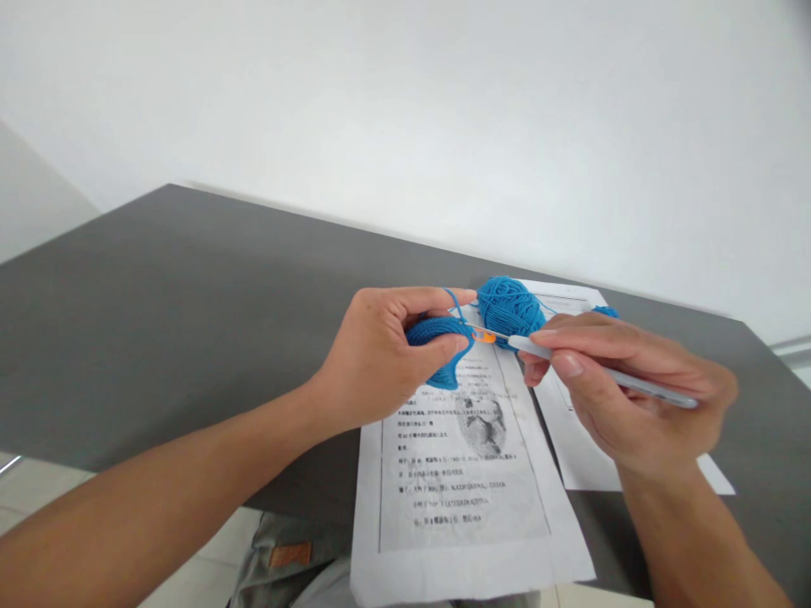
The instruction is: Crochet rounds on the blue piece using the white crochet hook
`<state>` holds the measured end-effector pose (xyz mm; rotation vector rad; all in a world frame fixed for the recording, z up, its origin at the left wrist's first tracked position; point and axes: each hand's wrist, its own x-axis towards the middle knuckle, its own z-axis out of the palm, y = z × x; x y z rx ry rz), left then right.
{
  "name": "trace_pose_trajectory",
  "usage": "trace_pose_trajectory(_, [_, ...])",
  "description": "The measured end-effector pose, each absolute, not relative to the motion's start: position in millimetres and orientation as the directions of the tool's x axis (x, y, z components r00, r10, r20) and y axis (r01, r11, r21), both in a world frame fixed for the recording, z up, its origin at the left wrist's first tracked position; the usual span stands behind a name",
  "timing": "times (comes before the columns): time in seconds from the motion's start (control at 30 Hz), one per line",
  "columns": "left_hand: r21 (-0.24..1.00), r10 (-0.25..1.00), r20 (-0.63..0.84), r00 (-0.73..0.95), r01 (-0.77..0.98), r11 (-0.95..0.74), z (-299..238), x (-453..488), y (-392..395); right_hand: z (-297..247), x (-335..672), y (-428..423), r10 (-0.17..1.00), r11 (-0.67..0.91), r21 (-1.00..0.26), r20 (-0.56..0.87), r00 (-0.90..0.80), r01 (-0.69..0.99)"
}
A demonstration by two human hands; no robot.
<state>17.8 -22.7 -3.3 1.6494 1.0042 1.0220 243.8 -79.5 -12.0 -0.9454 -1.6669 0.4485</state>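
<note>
Between the thumb and fingers of my left hand (386, 355) is a blue crocheted piece (447, 371), partly hidden by that hand. A strand of blue yarn runs over the raised index finger. My right hand (627, 380) grips a crochet hook (652, 388) with a pale grey handle, pen-like. The hook's thin metal shaft points left and its tip meets the edge of the crocheted piece. Clipped near that edge is a small orange stitch marker (485, 337). Just behind the hands rests a ball of blue yarn (510, 306).
Under the hands lies a printed sheet (456, 523) with a picture, overhanging the front edge of the dark grey table (190, 321). A second sheet (586, 460) lies to the right. Another bit of blue yarn (606, 312) shows behind my right hand. A white wall rises behind.
</note>
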Motion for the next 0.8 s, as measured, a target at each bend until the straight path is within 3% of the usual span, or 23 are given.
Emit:
trace_pose_trajectory(0.2, [0.941, 0.917, 0.239, 0.318, 0.156, -0.299, -3, 18, -21, -14, 244, -80, 0.722, 0.649, -0.599, 0.679, -0.131, 0.469])
trace_pose_trajectory(0.4, [0.932, 0.913, 0.252, 0.322, 0.172, -0.318, -4, 18, -21, -13, 242, -78, 0.68, 0.678, -0.532, 0.716, -0.159, 0.506])
trace_pose_trajectory(0.57, [0.902, 0.906, 0.288, 0.31, 0.229, -0.365, -5, 19, -21, -6, 242, -74, 0.571, 0.774, -0.402, 0.777, -0.265, 0.489])
trace_pose_trajectory(0.8, [0.861, 0.879, 0.369, 0.301, 0.245, -0.445, -10, 21, -21, -6, 245, -76, 0.545, 0.777, -0.324, 0.776, -0.319, 0.54])
